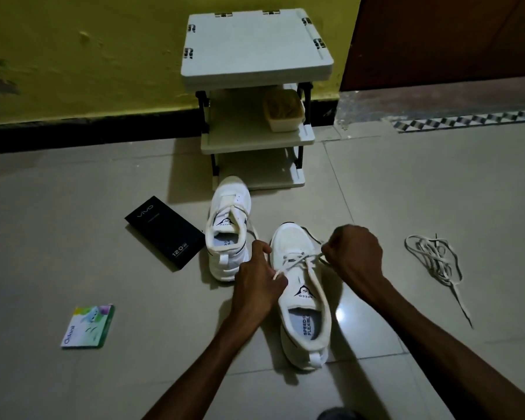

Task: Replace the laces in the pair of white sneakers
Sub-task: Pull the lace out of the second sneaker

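Threading the lower eyelets of the near white sneaker (303,301) looks to be the step in hand. It lies on the tiled floor (73,207) between both hands, toe pointing away from the person. The left hand (259,277) pinches one end of the lace (300,258) between thumb and fingers. The right hand (353,257) is curled into a fist around the other end. To do it well, draw both ends out to equal length, keep the flat lace untwisted, and seat each crossing snug before the next eyelet. The second sneaker (228,228) stands just beyond, beside a black vivo box (164,231). A loose tangle of laces (434,259) lies well to the right.
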The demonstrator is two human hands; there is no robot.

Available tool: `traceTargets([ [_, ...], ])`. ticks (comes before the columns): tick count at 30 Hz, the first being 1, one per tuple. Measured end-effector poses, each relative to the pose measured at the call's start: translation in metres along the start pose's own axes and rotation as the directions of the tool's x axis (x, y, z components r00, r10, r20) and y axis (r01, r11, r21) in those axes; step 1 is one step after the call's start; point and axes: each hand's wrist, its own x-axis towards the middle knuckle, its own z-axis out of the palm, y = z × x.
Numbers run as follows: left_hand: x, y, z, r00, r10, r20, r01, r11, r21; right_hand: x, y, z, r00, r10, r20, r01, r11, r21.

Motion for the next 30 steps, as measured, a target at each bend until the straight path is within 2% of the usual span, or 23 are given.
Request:
traceTargets([
  [2,0.002,0.001,0.001,1.000,-0.006,-0.011,0.006,1.000,0.016,-0.010,-0.004,0.006,0.996,-0.072,0.044,0.073,0.997,-0.021],
  [5,0.004,-0.001,0.003,1.000,-0.018,-0.014,0.019,1.000,0.018,-0.019,-0.016,0.007,0.961,-0.264,0.087,0.268,0.963,-0.030],
  [7,0.003,-0.002,0.003,1.000,-0.012,-0.015,0.012,1.000,0.004,-0.022,-0.028,0.009,0.897,-0.396,0.196,0.429,0.887,-0.172],
  [9,0.002,-0.003,0.003,1.000,-0.004,-0.007,0.004,1.000,-0.004,-0.027,-0.037,0.014,0.837,-0.499,0.226,0.547,0.786,-0.289],
  [11,0.001,-0.003,0.003,1.000,-0.002,-0.002,0.001,1.000,-0.009,-0.026,-0.039,0.020,0.825,-0.506,0.252,0.564,0.768,-0.303],
  [15,0.001,-0.006,0.002,1.000,-0.009,-0.008,0.009,1.000,-0.001,-0.019,-0.038,0.019,0.784,-0.593,0.185,0.619,0.720,-0.312],
  [17,0.001,-0.006,0.002,1.000,-0.002,-0.010,0.002,1.000,0.007,-0.007,-0.031,0.004,0.842,-0.540,0.001,0.521,0.811,-0.266],
  [18,0.000,-0.006,0.002,1.000,-0.001,-0.012,0.001,1.000,0.011,0.000,-0.026,-0.008,0.881,-0.460,-0.110,0.433,0.878,-0.203],
  [20,0.001,-0.006,0.002,1.000,-0.009,-0.016,0.009,1.000,0.023,0.015,-0.012,-0.028,0.928,-0.180,-0.325,0.207,0.977,0.051],
  [22,0.001,-0.006,0.004,1.000,-0.016,-0.017,0.016,1.000,0.022,0.021,-0.004,-0.037,0.926,0.119,-0.357,0.019,0.933,0.359],
  [23,0.001,-0.005,0.004,1.000,-0.016,-0.018,0.016,1.000,0.023,0.021,-0.005,-0.035,0.937,0.203,-0.285,-0.024,0.850,0.526],
  [24,0.001,-0.005,0.004,1.000,-0.016,-0.017,0.016,0.999,0.029,0.017,-0.010,-0.031,0.959,0.242,-0.151,-0.073,0.721,0.689],
  [26,0.003,-0.005,0.004,1.000,-0.020,-0.007,0.020,0.999,0.030,0.002,-0.026,-0.022,0.966,0.168,0.198,-0.252,0.426,0.869],
  [27,0.003,-0.005,0.004,1.000,-0.024,0.001,0.024,0.999,0.025,-0.004,-0.033,-0.020,0.934,0.090,0.347,-0.357,0.313,0.880],
  [28,0.004,-0.004,0.003,1.000,-0.029,0.007,0.029,0.999,0.016,-0.011,-0.039,-0.020,0.895,0.018,0.445,-0.433,0.272,0.859],
  [29,0.005,-0.004,0.002,0.999,-0.038,0.012,0.038,0.999,0.003,-0.014,-0.042,-0.019,0.870,-0.033,0.491,-0.456,0.324,0.829],
  [30,0.005,-0.004,0.001,0.999,-0.051,0.015,0.051,0.999,-0.013,-0.016,-0.043,-0.019,0.862,-0.066,0.502,-0.419,0.466,0.780],
])
